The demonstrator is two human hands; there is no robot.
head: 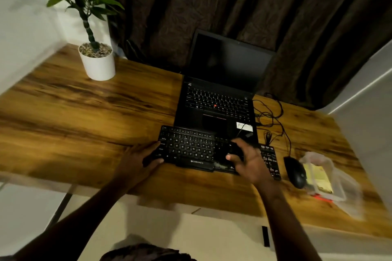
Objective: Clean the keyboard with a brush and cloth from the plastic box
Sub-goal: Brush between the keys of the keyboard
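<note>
Head cam:
- keyboard [191, 148] sits dead centre on the desk [84, 116], near the front edge. Its far edge is against or over the laptop [216, 108] palm rest at 12 o'clock, can't tell which.
- left hand [140, 159] is at the keyboard's 9 o'clock end, fingers on the far-left corner and thumb at the near-left corner, so it clamps that end.
- right hand [248, 161] is over the 3 o'clock half with fingers curled, thumb toward the keys. There's something dark under it, too blurred to say whether it grips anything.
- plastic box [337, 182] is at 4 o'clock from the keyboard, with the yellow cloth [318, 178] inside. I can't pick out a brush.
- mouse [296, 172] sits between keyboard and box, near both.

Handling, my read:
- The keyboard is a light, stiff plastic slab that likely slides on the wood.
- Hold it by the short ends. Keycaps are the fragile bit.
- The cloth is soft, any pinch works.

Room:
- Open desk from 8 to 10 o'clock as far as the plant pot [98, 65].
- The 1–3 o'clock side is tight: cables [269, 116], mouse, box.
- The box sits close to the front edge, so reach over the mouse, not through it.
</note>
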